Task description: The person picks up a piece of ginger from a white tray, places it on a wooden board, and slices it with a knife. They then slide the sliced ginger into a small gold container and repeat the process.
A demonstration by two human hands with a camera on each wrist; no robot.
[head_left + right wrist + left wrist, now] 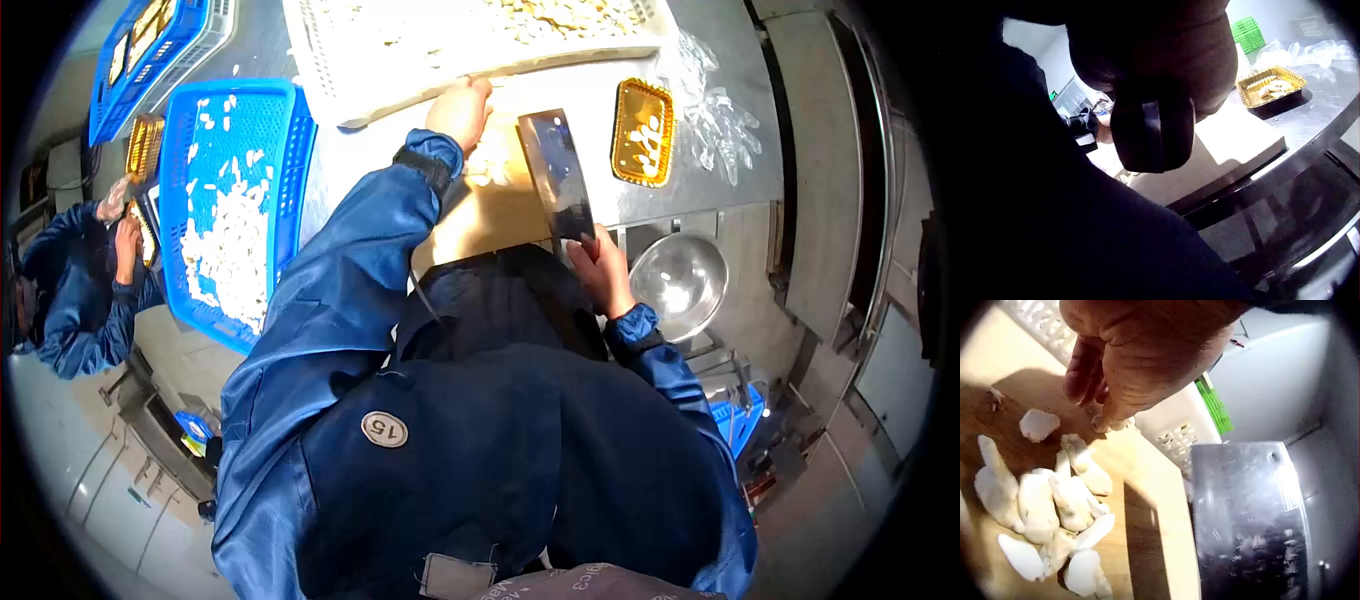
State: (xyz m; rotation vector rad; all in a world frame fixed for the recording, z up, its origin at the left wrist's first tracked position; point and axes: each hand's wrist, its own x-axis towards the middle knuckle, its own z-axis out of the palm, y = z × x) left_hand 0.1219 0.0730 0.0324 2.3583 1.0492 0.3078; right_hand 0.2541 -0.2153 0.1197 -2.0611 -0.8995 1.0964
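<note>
My right hand point(600, 270) grips the handle of a cleaver point(557, 170), whose broad blade stands over the right part of the wooden cutting board point(460, 225). In the right wrist view the dark handle end point(1154, 137) sticks out below the hand. My left hand point(465, 115) is at the board's far side, close to the white crate. Its fingers point(1082, 378) bend downward in the left wrist view, with small pale bits right at the fingertips; I cannot tell whether they are pinched. Several pale, mushroom-like pieces point(1038, 506) lie in a heap nearby on the board.
A white crate point(400, 95) of pale pieces borders the board's far side. On the left stands a blue basket point(300, 150) holding more pieces. A gold tray point(620, 160) with some pieces and clear plastic point(715, 110) lie right. Another person point(85, 270) works at far left.
</note>
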